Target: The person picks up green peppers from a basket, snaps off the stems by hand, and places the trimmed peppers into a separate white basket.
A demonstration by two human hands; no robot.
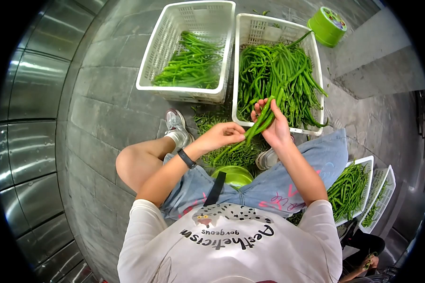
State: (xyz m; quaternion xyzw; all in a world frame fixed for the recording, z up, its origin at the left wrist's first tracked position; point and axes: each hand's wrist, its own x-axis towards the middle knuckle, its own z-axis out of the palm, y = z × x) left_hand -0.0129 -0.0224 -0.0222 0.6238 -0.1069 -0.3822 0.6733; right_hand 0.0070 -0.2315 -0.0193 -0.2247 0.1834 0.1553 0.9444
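1. The bunch of green pods [264, 118] is held in the right hand [276, 128], just right of frame centre. The grip is closed around the middle of the bunch, with the pods slanting up and to the right across the palm.
2. The lower tips of the bunch are pinched by the left hand [220, 135], fingers closed. The two hands are just beside each other.
3. Handling, as judged: the pods are light, thin and bendy, the skin is smooth and a bit slick, and they snap if bent hard. They are best held mid-length as a bundle, with the ends taken by the fingertips.
4. The bunch is held over the near rim of the heaped white basket [250, 28]. A second, less full basket [189, 19] is seen to its left, in the upper centre.
5. A green bowl [236, 173] is seen between the knees, and loose green bits [231, 155] lie on the floor below the hands.
6. More pods are seen in the baskets at lower right [363, 162].
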